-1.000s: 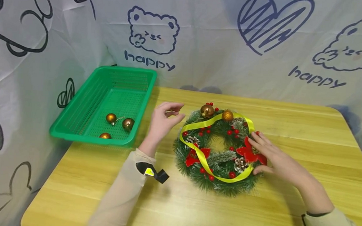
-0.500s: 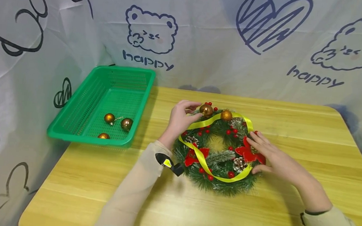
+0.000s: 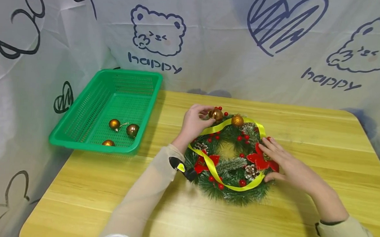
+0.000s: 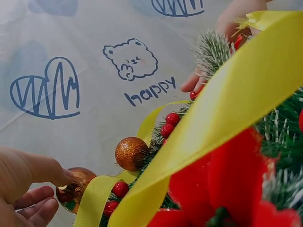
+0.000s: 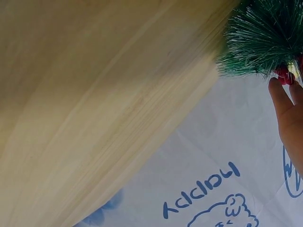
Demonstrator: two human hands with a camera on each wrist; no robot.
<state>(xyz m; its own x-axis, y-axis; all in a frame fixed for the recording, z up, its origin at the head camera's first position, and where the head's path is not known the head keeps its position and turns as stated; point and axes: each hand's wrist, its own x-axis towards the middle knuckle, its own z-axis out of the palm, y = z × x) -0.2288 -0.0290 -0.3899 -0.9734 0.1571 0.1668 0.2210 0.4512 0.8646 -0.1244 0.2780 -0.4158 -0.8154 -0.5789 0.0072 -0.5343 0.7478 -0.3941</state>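
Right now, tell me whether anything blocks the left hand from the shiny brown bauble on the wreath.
Nothing visible: the left hand is at the shiny brown bauble, and the yellow ribbon runs beside them, not between.

The right hand (image 3: pixel 286 166) covers part of the right-hand poinsettia (image 3: pixel 260 159) and of the right rim of the wreath (image 3: pixel 237 197). In the left wrist view, the frosted sprig (image 4: pixel 213 54) and yellow ribbon (image 4: pixel 213 113) hide most of that hand; its own wrist view cuts it off. The left hand (image 3: pixel 194 124) is cut off in the left wrist view, where ribbon hides part of the bronze bauble (image 4: pixel 73 190). The near wall of the green basket (image 3: pixel 93 146) hides a glittered ball's (image 3: pixel 108 142) lower part. The far-right bear drawing (image 3: pixel 365 46) runs out of frame.
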